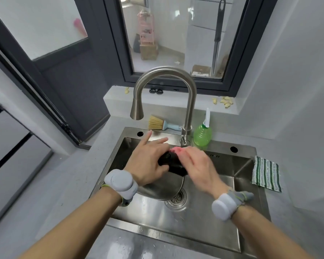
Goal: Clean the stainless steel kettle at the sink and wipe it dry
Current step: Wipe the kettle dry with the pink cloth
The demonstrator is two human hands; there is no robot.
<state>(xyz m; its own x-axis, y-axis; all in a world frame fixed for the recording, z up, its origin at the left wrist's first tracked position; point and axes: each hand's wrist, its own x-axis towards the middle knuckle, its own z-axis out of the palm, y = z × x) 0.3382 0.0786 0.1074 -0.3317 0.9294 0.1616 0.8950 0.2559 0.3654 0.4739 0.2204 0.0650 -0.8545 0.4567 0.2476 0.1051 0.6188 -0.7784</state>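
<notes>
The stainless steel kettle (160, 189) lies low in the sink (204, 230), its shiny body showing beneath my hands and its black handle and lid knob (173, 166) between them. My left hand (148, 163) rests on the kettle's top, index and middle fingers stretched straight toward the sink's back rim, thumb against the black handle. My right hand (198, 165), motion-blurred, pinches a pink scrubbing pad (177, 150) against the kettle's upper right side. Most of the kettle is hidden by both hands.
A tall curved faucet (165, 75) arches over the sink's back. Behind the rim lie a straw-bristle brush (157, 123) and a green detergent bottle (202, 135). A green-striped cloth (267, 173) hangs on the right rim. The drain (177, 200) sits just beside the kettle.
</notes>
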